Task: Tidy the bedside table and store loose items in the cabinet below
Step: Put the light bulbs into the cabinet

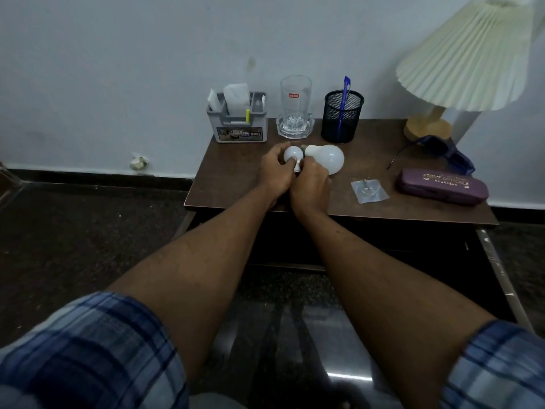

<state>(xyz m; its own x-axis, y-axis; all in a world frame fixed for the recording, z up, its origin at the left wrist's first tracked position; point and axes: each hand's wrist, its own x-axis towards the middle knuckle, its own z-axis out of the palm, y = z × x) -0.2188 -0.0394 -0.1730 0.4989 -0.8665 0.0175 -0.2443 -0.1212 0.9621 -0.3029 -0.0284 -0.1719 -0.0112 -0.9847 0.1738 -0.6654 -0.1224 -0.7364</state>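
Head view. Both hands meet at mid-table [236,178], each on a bulb.

- Left hand [275,174]: fingers curled round the small bulb [290,154]. Its globe shows above the knuckles; a white stub between the two hands may be its base, not certain.
- Right hand [311,184]: fingers curled over the near side of the large bulb [331,159], at the neck.
- Large bulb lies on its side, long axis left–right, globe to the right and metal cap to the left, just beside the small bulb. The globe sticks out to the right of the fingers and is not held.
- Cabinet [383,240] sits directly below and nearer than the hands.

Judgement: each hand is nearest its own bulb, so both can lift straight up, then come near and down. The large bulb's heavy end hangs outside the grip and may tip.

Still loose at right: clear hook [368,190], glasses case [442,185], sunglasses [442,152].
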